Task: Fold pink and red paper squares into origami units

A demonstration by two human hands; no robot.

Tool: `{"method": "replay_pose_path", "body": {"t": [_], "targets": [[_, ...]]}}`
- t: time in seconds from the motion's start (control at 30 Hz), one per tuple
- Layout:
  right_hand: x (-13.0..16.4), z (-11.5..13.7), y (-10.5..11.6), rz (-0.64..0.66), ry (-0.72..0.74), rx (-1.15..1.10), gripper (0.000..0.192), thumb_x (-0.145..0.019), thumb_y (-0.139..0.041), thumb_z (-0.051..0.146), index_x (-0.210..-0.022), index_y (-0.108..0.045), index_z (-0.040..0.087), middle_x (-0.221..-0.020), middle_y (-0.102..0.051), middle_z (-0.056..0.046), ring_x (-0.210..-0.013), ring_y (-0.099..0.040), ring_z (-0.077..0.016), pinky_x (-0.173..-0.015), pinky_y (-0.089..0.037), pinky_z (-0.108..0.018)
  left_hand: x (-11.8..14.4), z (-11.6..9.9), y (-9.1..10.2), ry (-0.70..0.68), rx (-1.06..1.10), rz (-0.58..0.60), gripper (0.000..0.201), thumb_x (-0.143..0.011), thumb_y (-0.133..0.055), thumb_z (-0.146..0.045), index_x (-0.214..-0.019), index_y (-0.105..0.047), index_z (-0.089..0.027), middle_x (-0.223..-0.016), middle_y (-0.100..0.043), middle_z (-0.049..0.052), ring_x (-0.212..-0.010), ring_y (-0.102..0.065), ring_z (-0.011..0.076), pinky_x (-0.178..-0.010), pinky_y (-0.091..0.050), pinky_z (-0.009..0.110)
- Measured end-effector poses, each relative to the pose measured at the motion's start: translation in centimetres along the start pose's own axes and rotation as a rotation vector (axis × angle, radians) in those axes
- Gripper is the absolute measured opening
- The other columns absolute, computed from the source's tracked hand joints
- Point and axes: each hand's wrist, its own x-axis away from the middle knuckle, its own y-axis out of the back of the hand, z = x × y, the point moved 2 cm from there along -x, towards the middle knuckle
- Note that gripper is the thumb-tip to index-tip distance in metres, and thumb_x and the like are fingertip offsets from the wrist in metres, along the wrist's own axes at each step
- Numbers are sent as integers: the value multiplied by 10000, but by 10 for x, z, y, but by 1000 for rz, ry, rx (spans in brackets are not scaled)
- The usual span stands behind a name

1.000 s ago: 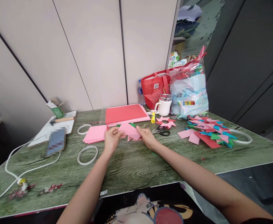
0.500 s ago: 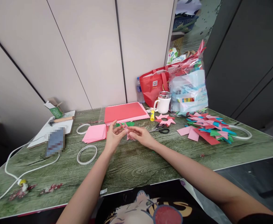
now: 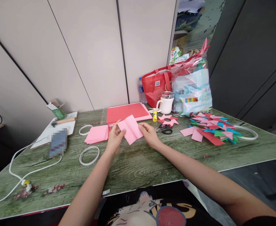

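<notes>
Pink sheet [image 3: 131, 129] opened out since the earlier frame, centre crease showing. Left hand [image 3: 114, 138] and right hand [image 3: 150, 135] apart, pinching opposite edges, sheet above the surface [image 3: 133, 171]. Seemingly mid-folding; next move likely calls for lining edges to crease.

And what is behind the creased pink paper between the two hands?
A large red sheet shows beyond the creased pink paper; whatever lies directly behind the paper is covered.

Red bag [image 3: 149, 91]: QR code [image 3: 157, 83]
Shirt [image 3: 152, 211]: gold S [image 3: 187, 210] — other letters unclear
Clear bag [image 3: 192, 91], green box [image 3: 59, 113]: print — too small
</notes>
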Motion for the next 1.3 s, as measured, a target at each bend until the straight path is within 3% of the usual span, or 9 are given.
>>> {"method": "replay_pose_path", "body": {"t": [0.2, 0.33, 0.43, 0.53, 0.77, 0.93, 1.03, 1.17, 1.3], "targets": [[1, 5, 2, -14, -44, -21, 280, -732, -528, 362, -944, -556, 182, -516, -500, 46, -443, -400, -93, -440, -296, -201, -1, 0, 0, -64, 17, -21, 684, -650, -625, -244, -1280, -360, -198, -1026, -632, 80, -870, -606, 177, -702, -475, 263], [0, 6, 4, -31, 49, -15, 197, -731, -491, 271, -853, -616, 181, -708, -614, -9, -615, -525, -119, -534, -386, -210, 1, -5, 1, -186, -17, -8, 684, -688, -608, -228, -1310, -325, -249, -1066, -622, 67, -956, -583, 183, -772, -466, 287], [0, 5, 3, 50, -2, -8, 242, -717, -438, 203, -765, -673, 178, -772, -635, -17, -647, -545, -122, -549, -417, -217, -1, -7, 5, -238, -60, -21, 572, -685, -615, -235, -1235, -456, -253, -1143, -590, 59, -1060, -529, 191, -851, -431, 299], [2, 7, 0, 198, -64, -70, 317, -719, -423, 195, -905, -680, 198, -806, -642, -12, -600, -546, -108, -536, -448, -226, -5, -6, 13, -160, -121, -77, 368, -647, -643, -251, -1011, -645, -198, -1102, -620, 68, -1069, -518, 220, -871, -414, 313], [5, 12, -2, 434, 241, 53, 338, -698, -580, 182, -1022, -645, 250, -1111, -578, -45, -980, -556, -184, -832, -460, -317, -4, -8, 19, 166, -34, -63, 319, -546, -707, -227, -854, -699, -143, -810, -699, 69, -656, -604, 158, -598, -463, 257], [4, 10, -2, 337, 281, 26, 228, -663, -670, 263, -886, -699, 232, -1060, -610, -70, -980, -570, -207, -826, -476, -326, -1, -11, 13, 267, 66, 32, 376, -555, -743, -254, -902, -685, -121, -807, -700, 89, -676, -619, 165, -628, -478, 259], [3, 15, -1, 246, 231, -26, 216, -627, -697, 337, -809, -714, 222, -980, -630, -61, -875, -602, -198, -726, -515, -300, -1, -14, 9, 224, 157, 97, 441, -634, -686, -400, -963, -664, -108, -923, -680, 127, -839, -620, 223, -752, -481, 324], [1, 15, 0, 115, 55, -77, 262, -689, -617, 422, -702, -707, 176, -765, -652, -53, -605, -602, -149, -549, -519, -273, 2, -18, 4, 109, 257, 329, 640, -615, -615, -567, -1061, -612, -107, -1006, -644, 162, -954, -588, 275, -847, -450, 423], [-1, 12, 4, -3, 32, -36, 292, -662, -641, 412, -586, -671, 132, -605, -633, -44, -536, -568, -140, -519, -482, -255, 5, -14, 1, 90, 175, 353, 585, -527, -770, -353, -1045, -615, -132, -910, -672, 106, -889, -616, 251, -872, -434, 431]]}}
